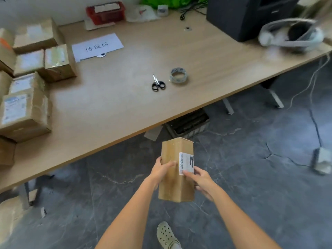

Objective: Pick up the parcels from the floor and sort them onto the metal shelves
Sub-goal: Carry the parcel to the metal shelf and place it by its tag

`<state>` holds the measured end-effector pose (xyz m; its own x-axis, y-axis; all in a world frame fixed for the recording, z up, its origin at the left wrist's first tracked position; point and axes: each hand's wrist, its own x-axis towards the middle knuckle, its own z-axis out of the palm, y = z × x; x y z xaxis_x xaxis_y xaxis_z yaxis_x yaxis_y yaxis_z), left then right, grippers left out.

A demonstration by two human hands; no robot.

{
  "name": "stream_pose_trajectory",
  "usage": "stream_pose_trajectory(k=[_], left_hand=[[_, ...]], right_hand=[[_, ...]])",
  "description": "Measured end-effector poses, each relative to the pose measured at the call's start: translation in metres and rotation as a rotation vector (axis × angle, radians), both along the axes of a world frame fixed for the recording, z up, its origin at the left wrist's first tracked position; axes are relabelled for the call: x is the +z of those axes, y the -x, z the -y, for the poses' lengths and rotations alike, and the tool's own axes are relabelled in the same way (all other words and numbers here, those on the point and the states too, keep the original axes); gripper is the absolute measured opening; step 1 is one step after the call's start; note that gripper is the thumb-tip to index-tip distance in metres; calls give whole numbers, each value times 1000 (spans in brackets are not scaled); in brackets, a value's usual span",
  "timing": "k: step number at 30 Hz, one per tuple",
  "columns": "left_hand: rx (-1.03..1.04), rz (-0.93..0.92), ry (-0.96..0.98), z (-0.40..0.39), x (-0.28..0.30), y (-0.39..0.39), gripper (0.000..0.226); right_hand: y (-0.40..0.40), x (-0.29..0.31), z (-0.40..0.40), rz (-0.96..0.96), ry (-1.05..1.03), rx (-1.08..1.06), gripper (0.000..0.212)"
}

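Soft, even daylight; glare on the table (pixel 125 97); blurred, warped edges, sharper centre.

I hold a cardboard parcel (pixel 177 169) upright above the floor (pixel 251 177), just before the near edge of the table (pixel 116 97). My left hand (pixel 160 170) grips its left side, my right hand (pixel 202 179) its right side, fingers (pixel 187 174) lying across the label (pixel 186 163). On the table, a cluster of parcels (pixel 30 72) fills the left end. Behind and to the right of them lies a sheet of paper (pixel 97 46). Near the table's middle, scissors (pixel 158 83) lie just left of a roll of tape (pixel 178 75). A basket (pixel 106 12) sits at the far edge. A crate (pixel 187 124) stands under the table, beyond my parcel. My foot (pixel 167 234) is on the floor below the parcel.
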<state>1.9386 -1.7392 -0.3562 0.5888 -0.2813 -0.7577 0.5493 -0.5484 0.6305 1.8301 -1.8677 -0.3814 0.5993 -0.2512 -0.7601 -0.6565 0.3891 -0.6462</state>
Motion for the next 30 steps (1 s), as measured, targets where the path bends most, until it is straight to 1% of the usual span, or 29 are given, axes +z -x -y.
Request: stream_pose_trajectory(k=[3,8,10,12,14,15,16,18,19,20,21,23,24,25,27,28,30], left_hand=[[-119,16,62,26,30,34,92],[-354,24,198,77,84,116,90],[-470,22,242,103,107,156,83],[-572,-2,272,128,126,198,76],[-681,-44,308,150,148,242,55],[-733,-71,317,160,157,264,47],[-782,-100,319,171,166,287,48],[-879,-130,341,194,181,335,69],[-934,-126,368,205,186,359,76],[-992,-119,391,214,194,385,73],[-1043,-109,414,221,201,409,62],[-1145,-105,456,228,219,459,34],[-1200,-122,471,230,224,483,23],[-1258,-140,481,231,227,506,17],[-1363,-180,503,228,234,546,11],[-1417,-207,515,224,236,569,12],[-1519,-233,524,213,242,609,23]], right_hand=[[40,32,11,74,36,-142,57],[133,92,28,95,172,-338,51],[178,116,37,99,215,-434,47],[223,136,48,110,231,-555,37],[271,157,56,135,238,-709,27],[295,167,59,145,235,-797,26],[318,177,63,145,235,-894,26],[366,196,69,133,267,-1054,24],[390,204,72,121,314,-1111,24],[414,211,73,105,383,-1135,24],[438,217,74,83,466,-1151,25],[488,224,68,52,622,-1209,29],[513,229,61,44,669,-1247,30],[536,233,53,20,704,-1293,30],[573,245,33,-22,741,-1382,30],[594,249,21,-41,747,-1425,32],[627,260,-3,-86,771,-1531,36]])
